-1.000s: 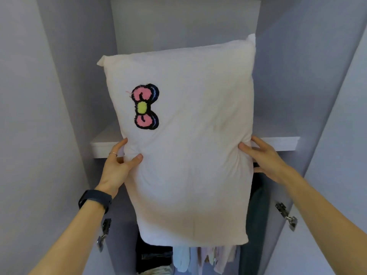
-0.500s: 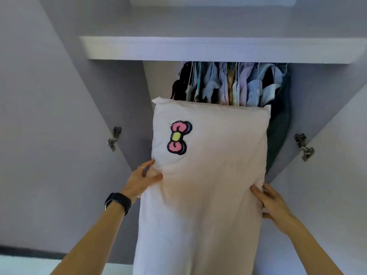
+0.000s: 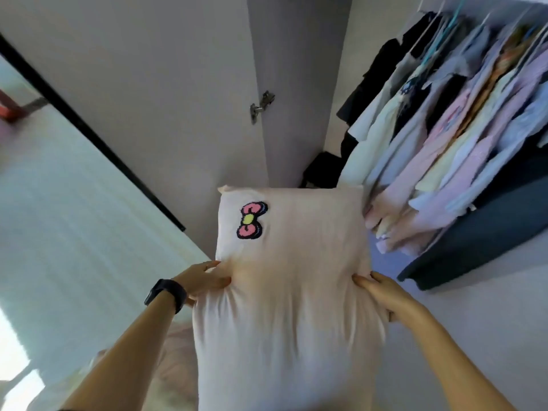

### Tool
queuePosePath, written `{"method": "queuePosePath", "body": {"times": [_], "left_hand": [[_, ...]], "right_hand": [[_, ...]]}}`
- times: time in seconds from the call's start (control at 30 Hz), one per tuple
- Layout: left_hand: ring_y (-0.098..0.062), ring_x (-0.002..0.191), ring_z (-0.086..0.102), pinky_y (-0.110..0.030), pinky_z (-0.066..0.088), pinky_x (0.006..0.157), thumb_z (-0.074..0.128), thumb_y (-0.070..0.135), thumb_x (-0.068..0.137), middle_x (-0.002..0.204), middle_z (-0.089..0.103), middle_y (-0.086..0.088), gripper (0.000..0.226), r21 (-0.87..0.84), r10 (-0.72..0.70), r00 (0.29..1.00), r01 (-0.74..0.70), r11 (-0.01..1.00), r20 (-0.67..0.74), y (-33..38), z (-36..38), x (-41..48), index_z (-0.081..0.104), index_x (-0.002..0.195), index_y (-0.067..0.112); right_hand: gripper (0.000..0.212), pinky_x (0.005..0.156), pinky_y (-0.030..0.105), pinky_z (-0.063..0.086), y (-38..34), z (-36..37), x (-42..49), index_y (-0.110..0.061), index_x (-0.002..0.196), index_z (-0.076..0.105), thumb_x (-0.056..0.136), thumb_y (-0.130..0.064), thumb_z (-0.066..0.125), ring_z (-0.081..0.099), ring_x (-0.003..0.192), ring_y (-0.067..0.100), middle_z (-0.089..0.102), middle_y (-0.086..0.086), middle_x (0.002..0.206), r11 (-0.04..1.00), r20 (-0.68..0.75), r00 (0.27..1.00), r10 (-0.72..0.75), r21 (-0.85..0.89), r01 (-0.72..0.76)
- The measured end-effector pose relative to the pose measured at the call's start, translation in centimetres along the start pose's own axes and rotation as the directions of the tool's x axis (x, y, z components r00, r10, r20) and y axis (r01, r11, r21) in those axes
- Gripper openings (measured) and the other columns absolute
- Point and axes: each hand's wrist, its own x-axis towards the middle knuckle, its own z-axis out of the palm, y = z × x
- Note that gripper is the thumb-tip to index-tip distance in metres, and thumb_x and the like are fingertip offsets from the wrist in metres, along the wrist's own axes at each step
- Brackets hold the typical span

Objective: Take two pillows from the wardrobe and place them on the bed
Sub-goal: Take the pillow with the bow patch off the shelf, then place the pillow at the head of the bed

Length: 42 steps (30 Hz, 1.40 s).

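Observation:
A pale pink pillow (image 3: 290, 292) with a pink and yellow bow patch near its upper left hangs upright in front of me, held by both sides. My left hand (image 3: 201, 280), with a black band on its wrist, grips the pillow's left edge. My right hand (image 3: 382, 295) grips the right edge. The open wardrobe (image 3: 296, 84) lies behind the pillow. A soft pinkish shape (image 3: 175, 354) shows blurred at the lower left, partly hidden by my left arm.
Hanging clothes (image 3: 444, 143) fill the wardrobe at the upper right. The open wardrobe door (image 3: 148, 99) with a metal hinge (image 3: 261, 106) stands at the left. Beyond it a pale floor (image 3: 59, 218) with a black strip spreads left.
The pillow has come down and away from the wardrobe shelf, still in both hands. My view has swung down and to the left, so the clothes now sit at the right.

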Motion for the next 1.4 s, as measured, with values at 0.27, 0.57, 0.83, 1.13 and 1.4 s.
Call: {"method": "queuePosePath", "body": {"times": [0.27,0.57,0.83,1.13,1.4], "left_hand": [[-0.023,0.105,0.070,-0.044,0.056,0.093,0.092,0.061,0.046,0.114,0.074,0.003,0.082,-0.481,-0.340,0.940,0.303,0.823,0.011,-20.9,0.9,-6.0,0.065,0.119,0.038],[-0.025,0.107,0.068,-0.044,0.055,0.094,0.090,0.047,0.059,0.119,0.070,0.001,0.087,-0.831,-0.404,0.897,0.082,0.551,-0.180,-28.2,-2.1,-15.1,0.051,0.136,0.034],[-0.028,0.098,0.067,-0.045,0.058,0.080,0.081,0.026,0.079,0.116,0.063,-0.004,0.076,-0.907,-0.517,0.807,-0.054,0.417,-0.286,-31.8,-8.1,-15.7,0.041,0.144,0.029],[-0.029,0.105,0.055,-0.048,0.054,0.082,0.084,0.025,0.076,0.121,0.050,-0.003,0.081,-0.933,-0.547,0.774,-0.157,0.323,-0.320,-34.5,-21.3,-12.1,0.039,0.142,0.037],[-0.034,0.138,0.038,-0.058,0.041,0.105,0.082,0.032,0.076,0.155,0.035,-0.003,0.090,-0.950,-0.635,0.708,-0.257,0.175,-0.309,-39.4,-30.4,-9.0,0.030,0.149,0.038]], "right_hand": [[0.062,0.096,0.034,0.047,-7.2,12.7,3.2,-0.015,0.137,0.056,0.089,-0.052,0.060,0.060,0.116,0.029,0.060,0.010,0.134,0.764,0.331,0.943,-0.038,-0.599,0.240],[0.052,0.083,0.027,0.042,-18.0,28.1,0.7,-0.006,0.133,0.055,0.094,-0.041,0.059,0.056,0.098,0.021,0.057,0.003,0.113,0.535,0.621,0.769,-0.153,-0.602,0.593],[0.043,0.087,0.037,0.054,-23.8,38.5,-0.7,-0.029,0.124,0.049,0.087,-0.044,0.066,0.063,0.097,0.017,0.058,-0.005,0.113,0.646,0.671,0.684,-0.285,-0.393,0.655],[0.038,0.070,0.033,0.055,-34.3,51.2,-0.7,-0.034,0.120,0.063,0.085,-0.045,0.070,0.074,0.091,0.019,0.073,-0.005,0.109,0.741,0.698,0.680,-0.223,-0.332,0.584],[0.038,0.094,0.046,0.049,-43.3,66.7,-0.3,-0.027,0.106,0.070,0.092,-0.058,0.053,0.066,0.100,0.026,0.072,0.000,0.107,0.734,0.725,0.685,-0.068,-0.429,0.527]]}}
